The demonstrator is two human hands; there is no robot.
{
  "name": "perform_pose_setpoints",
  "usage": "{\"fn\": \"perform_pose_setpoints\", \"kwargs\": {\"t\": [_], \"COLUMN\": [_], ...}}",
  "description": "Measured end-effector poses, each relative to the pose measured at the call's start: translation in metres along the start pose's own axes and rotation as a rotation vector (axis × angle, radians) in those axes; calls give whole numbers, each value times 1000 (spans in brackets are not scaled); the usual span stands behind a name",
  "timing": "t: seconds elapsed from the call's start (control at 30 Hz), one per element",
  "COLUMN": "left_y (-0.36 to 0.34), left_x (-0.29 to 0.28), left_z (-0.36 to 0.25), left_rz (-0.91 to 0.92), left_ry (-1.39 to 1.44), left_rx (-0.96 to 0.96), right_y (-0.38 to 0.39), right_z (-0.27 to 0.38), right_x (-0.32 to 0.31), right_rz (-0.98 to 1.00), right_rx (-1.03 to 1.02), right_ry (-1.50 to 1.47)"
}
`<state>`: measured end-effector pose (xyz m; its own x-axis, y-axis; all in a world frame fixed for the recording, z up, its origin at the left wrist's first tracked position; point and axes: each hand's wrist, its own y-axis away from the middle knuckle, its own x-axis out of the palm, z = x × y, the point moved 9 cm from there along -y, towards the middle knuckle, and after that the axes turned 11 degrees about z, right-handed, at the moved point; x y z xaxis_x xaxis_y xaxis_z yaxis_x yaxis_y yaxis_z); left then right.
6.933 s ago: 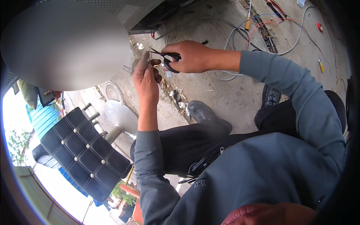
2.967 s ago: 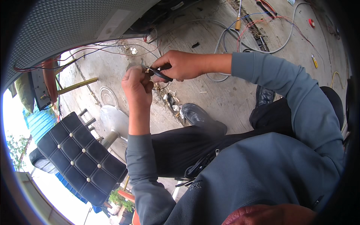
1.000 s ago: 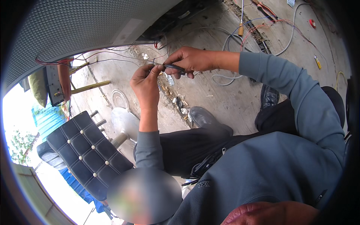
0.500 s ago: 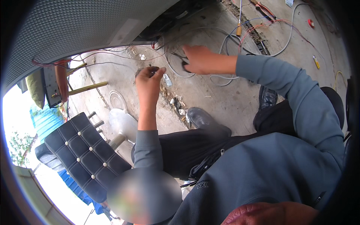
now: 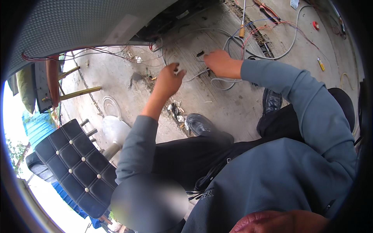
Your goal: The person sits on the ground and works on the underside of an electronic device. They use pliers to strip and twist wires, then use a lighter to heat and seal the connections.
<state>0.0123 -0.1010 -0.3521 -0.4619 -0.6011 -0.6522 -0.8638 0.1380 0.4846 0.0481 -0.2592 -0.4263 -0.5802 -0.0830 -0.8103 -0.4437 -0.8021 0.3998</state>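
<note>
My left hand (image 5: 169, 81) hovers over the concrete floor, thumb and forefinger apart, and no object shows between them. To its right, my right hand (image 5: 222, 63) is closed with its back upward. A dark piece shows at its lower edge, too hidden to name. Just beyond its fingertips is a small dark object (image 5: 200, 53); whether it is part of what I hold is unclear. A grey cable (image 5: 287, 55) loops around and past the right hand. Thin dark and red wires (image 5: 97, 49) run along the lower edge of a large grey textured panel (image 5: 77, 27).
A black tufted chair (image 5: 79, 165) stands at left beside a pale round base (image 5: 114, 128). A screwdriver (image 5: 242, 31), red-handled pliers (image 5: 268, 12), a red tape roll (image 5: 315, 25) and a small yellow object (image 5: 321, 64) lie at right. Debris (image 5: 176, 112) fills a floor crack.
My left hand has moved right and its pinch has loosened. My right hand has shifted slightly right, and the dark loops by its fingers are now mostly hidden. The view has shifted a little.
</note>
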Motion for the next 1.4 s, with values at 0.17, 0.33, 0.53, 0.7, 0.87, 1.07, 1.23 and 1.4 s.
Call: {"fn": "perform_pose_setpoints", "kwargs": {"t": [0.17,0.33,0.53,0.7,0.87,1.07,1.23,1.4], "left_y": [-52,-70,-69,-52,-47,-50,-46,-41], "left_x": [-39,-40,-44,-67,-72,-57,-66,-78], "left_z": [47,125,140,112,103,96,88,55], "left_rz": [-475,-590,-452,-674,-865,-743,-604,-619], "left_ry": [108,916,953,514,418,621,468,338], "left_rx": [-74,-236,-275,-86,-193,-10,-12,-10], "right_y": [-6,-8,14,13,15,0,-4,-14], "right_z": [-17,-13,-4,5,9,17,37,47], "right_x": [16,13,5,-6,-19,-12,-9,-16], "right_rz": [43,29,-1,24,-47,-69,-72,-38], "right_rx": [66,24,29,8,-6,12,0,33], "right_ry": [-83,-53,29,-75,-205,-255,-235,-318]}}
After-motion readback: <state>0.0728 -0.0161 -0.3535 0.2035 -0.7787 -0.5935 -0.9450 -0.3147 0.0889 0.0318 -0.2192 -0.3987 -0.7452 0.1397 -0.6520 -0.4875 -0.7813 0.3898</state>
